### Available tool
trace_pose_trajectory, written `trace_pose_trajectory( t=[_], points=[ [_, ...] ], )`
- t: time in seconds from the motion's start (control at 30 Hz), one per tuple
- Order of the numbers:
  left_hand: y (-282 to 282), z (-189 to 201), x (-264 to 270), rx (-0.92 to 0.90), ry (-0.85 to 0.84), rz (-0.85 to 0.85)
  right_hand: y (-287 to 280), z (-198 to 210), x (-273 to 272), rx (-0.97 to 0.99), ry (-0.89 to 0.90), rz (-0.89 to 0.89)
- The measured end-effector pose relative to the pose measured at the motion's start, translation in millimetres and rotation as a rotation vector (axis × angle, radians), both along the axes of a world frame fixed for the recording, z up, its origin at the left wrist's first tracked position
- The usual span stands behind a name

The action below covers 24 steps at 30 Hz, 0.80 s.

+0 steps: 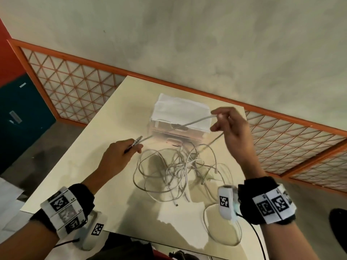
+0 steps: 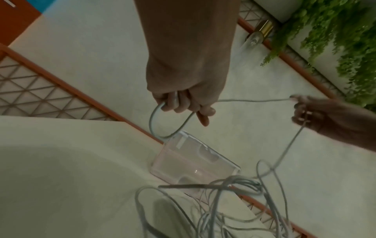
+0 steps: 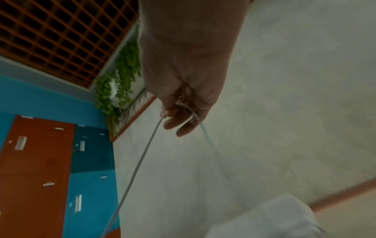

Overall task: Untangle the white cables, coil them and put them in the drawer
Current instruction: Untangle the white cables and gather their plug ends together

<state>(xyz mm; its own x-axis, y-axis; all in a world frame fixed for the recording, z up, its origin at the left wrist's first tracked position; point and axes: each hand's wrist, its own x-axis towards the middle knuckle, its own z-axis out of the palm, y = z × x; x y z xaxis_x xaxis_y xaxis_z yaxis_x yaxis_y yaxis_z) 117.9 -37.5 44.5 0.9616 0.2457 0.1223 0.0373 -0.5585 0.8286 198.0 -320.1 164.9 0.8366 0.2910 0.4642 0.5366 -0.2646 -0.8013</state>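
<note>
A tangle of white cables (image 1: 176, 166) lies on the cream table (image 1: 78, 177), in front of a clear plastic drawer unit (image 1: 174, 132) with a white cloth (image 1: 178, 111) on top. One white cable (image 1: 180, 124) stretches in the air between my hands. My left hand (image 1: 129, 147) grips one end of it, with a small loop (image 2: 168, 124) hanging below the fingers. My right hand (image 1: 223, 119), raised higher over the drawer unit, pinches the same cable (image 3: 142, 154); from there it drops to the tangle. The drawer (image 2: 193, 162) looks closed.
A separate cable loop (image 1: 221, 224) lies at the table's near right edge. An orange lattice railing (image 1: 75, 85) runs behind the table. Blue and orange lockers (image 3: 40, 169) and hanging green plants (image 2: 346, 48) stand farther off.
</note>
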Motion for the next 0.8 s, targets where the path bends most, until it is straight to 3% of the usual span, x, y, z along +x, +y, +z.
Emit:
trace_pose_trajectory(
  t=[0.17,0.33,0.37,0.43,0.5,0.57,0.7,0.8],
  points=[
    [-7,-2,-2,-0.122,0.123,-0.06,2,23,-1,-0.125,-0.039,0.056],
    [-11,4,-3,-0.35,0.04,0.21,-6,-26,-9,-0.377,0.126,0.186],
    [-15,9,-4,-0.359,-0.009,0.187,-4,-36,-13,-0.41,0.166,0.219],
    [-27,18,-4,-0.316,-0.069,-0.018,5,-49,-24,-0.435,0.217,0.285],
    [-47,26,-5,-0.237,-0.019,-0.276,17,-51,-32,-0.39,0.218,0.345],
    [-65,31,-5,-0.215,0.065,-0.421,23,-45,-34,-0.301,0.222,0.368],
    [-81,34,-3,-0.178,0.009,-0.47,12,-43,-28,-0.174,0.264,0.339],
    [-77,42,-1,-0.2,-0.132,-0.387,-8,-65,-23,-0.262,0.297,0.277]
  ],
)
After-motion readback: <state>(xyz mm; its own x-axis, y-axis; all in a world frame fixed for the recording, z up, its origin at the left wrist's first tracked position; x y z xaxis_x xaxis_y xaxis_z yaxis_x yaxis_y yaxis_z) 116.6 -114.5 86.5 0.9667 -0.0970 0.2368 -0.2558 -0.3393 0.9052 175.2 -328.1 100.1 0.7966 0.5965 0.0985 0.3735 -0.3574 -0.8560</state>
